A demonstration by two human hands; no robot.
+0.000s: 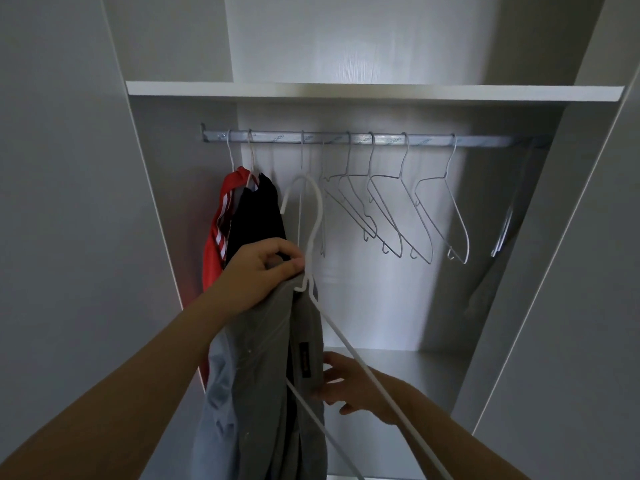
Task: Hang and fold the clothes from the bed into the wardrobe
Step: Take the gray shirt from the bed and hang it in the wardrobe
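Left hand [263,268] gripping white hanger [321,206], grey garment [256,375] draped (below rail [381,139]); right hand [349,386] touching it

The left hand [266,268] is reaching up on a stretched arm, gripping the hanger [321,206]; the right hand [349,386] is hovering lower, fingers spread.

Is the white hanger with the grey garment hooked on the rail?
No: the white hanger is held below the rail by the left hand, hook free.

Grey garment [263,358] drapes on a white hanger [320,202] below the rail [381,139].
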